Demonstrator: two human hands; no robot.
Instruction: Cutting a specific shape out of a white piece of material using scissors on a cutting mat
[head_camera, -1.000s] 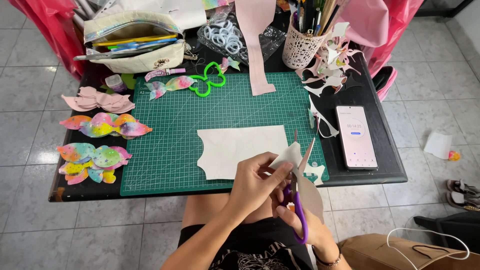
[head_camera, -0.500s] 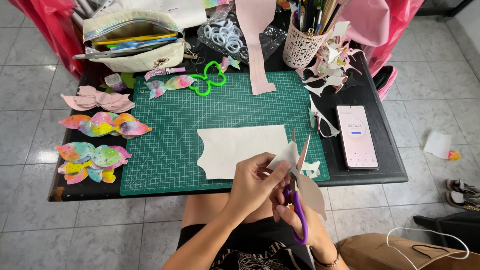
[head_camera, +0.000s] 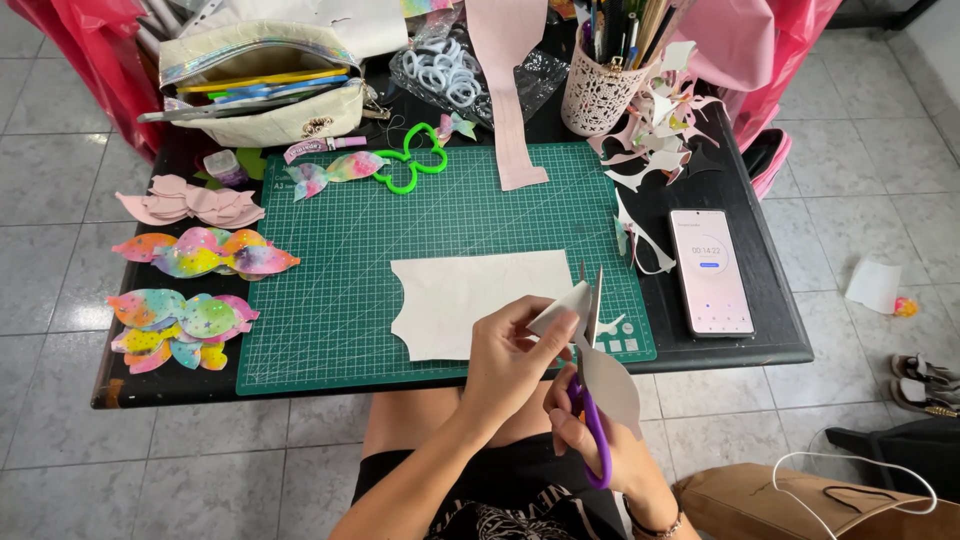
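head view, the only one. the left hand (head_camera: 515, 355) is closed in a pinch on a small pale cut piece (head_camera: 610, 385), thumb and fingers gripping its upper corner, with the rest of the piece hanging down behind the right hand. the right hand (head_camera: 590, 440) is closed through the purple handles of the scissors (head_camera: 590, 340); the blades point up and stand slightly parted, set against the edge of the piece just right of the left fingers.

compared with half a second and a second ago, both hands sit in nearly the same place at the near edge of the table; the piece looks turned a little in the left grip and the blades stand a touch more upright. my reading: the cutting is being carried on in small bites around the outline, with the piece fed round by the left hand.

just beyond the left hand, a larger pale sheet (head_camera: 480, 300) with a curved notch lies flat on the green cutting mat (head_camera: 400, 230), untouched. right of the hands, a phone (head_camera: 708, 272) lies face up. far left of the hands, finished multicoloured bow shapes (head_camera: 195, 250) lie stacked. beyond, a white pen holder (head_camera: 598, 95) and an open pouch (head_camera: 265, 85) stand well apart from both hands.
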